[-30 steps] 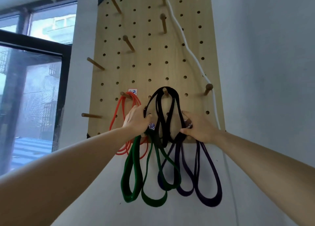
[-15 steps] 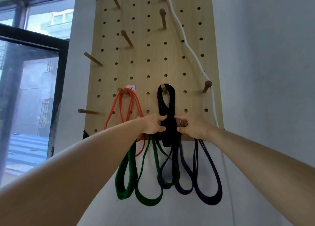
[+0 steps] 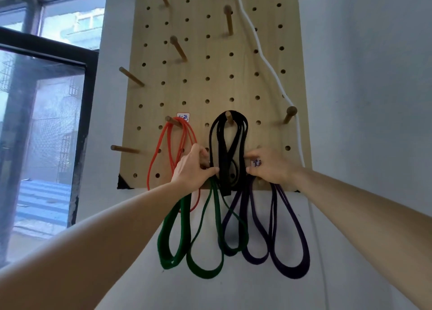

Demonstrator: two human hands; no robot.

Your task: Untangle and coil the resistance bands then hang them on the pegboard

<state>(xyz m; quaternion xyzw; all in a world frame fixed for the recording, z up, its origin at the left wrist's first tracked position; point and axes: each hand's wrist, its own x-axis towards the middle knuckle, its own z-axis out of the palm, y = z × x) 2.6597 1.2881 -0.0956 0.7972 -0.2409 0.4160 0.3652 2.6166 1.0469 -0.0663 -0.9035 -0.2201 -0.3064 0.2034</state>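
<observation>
Checking status: where's the black band right now? /desk

On my head feed the black band (image 3: 217, 153) hangs coiled over the centre peg (image 3: 228, 117), low on the pegboard (image 3: 210, 76). Its loops lie flat against the board and its bottom end drops just past the board's lower edge. /ops

Hands? /desk

Left hand (image 3: 191, 169) sits at the coil's left edge, fingers curled, thumb tip on the strands, pinching them. Right hand (image 3: 271, 167) mirrors it on the right edge, forefinger and thumb nipping the outer strands. Both arms reach up from below. /ops

Other bands? /desk

3 more. Red band (image 3: 189, 134) hangs from the left peg (image 3: 171, 120), beside the black one, its lower part behind the left wrist from my angle. Green band (image 3: 203, 272) drops below the left hand and purple band (image 3: 291, 271) below the right, both down over the wall (image 3: 374, 99) under the board, crossing near the middle. Their tops are hidden behind the hands, so I can't tell what they hang from. /ops

Anything else in frame? /desk

White cord (image 3: 263, 59) runs down the board's right side, passing just beside the outer peg (image 3: 289, 113). Handwritten label (image 3: 183, 117) right by the left peg, second label (image 3: 256, 163) at the right hand's fingers. Window (image 3: 46, 127) off to the left. /ops
</observation>
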